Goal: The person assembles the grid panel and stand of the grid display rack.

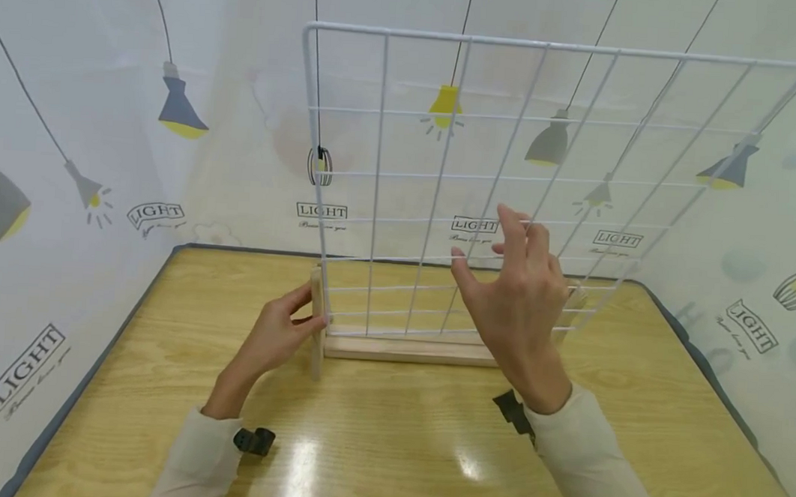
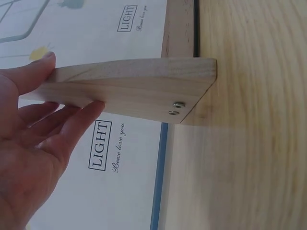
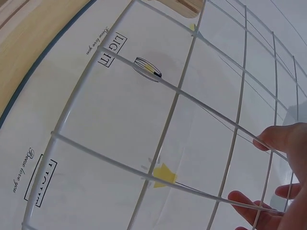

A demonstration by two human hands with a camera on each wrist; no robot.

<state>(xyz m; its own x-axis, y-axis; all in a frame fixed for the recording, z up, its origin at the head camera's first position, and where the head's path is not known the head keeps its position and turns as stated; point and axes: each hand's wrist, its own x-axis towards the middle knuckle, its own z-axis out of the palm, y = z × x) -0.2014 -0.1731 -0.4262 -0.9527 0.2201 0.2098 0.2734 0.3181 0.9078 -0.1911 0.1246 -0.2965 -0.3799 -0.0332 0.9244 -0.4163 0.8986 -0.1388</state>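
My left hand (image 1: 275, 332) pinches the upright wooden end piece (image 1: 316, 358) of a low wooden stand, thumb on one face and fingers on the other. Two metal screw heads (image 2: 179, 105) show low on that end piece in the left wrist view. A wooden crossbar (image 1: 406, 351) runs from it to the right, where a second end piece (image 1: 574, 299) is partly hidden. Above the crossbar a white wire grid panel (image 1: 379, 142) stands tilted, its lower edge close over the wood. My right hand (image 1: 519, 307) holds the panel's middle wires between spread thumb and fingers.
The stand rests on a wood-grain table (image 1: 395, 436) with a dark edge strip. Pale fabric walls (image 1: 254, 158) printed with lamps enclose the back and both sides. A black wrist camera (image 1: 254, 441) sits by the left sleeve, another (image 1: 514, 412) by the right.
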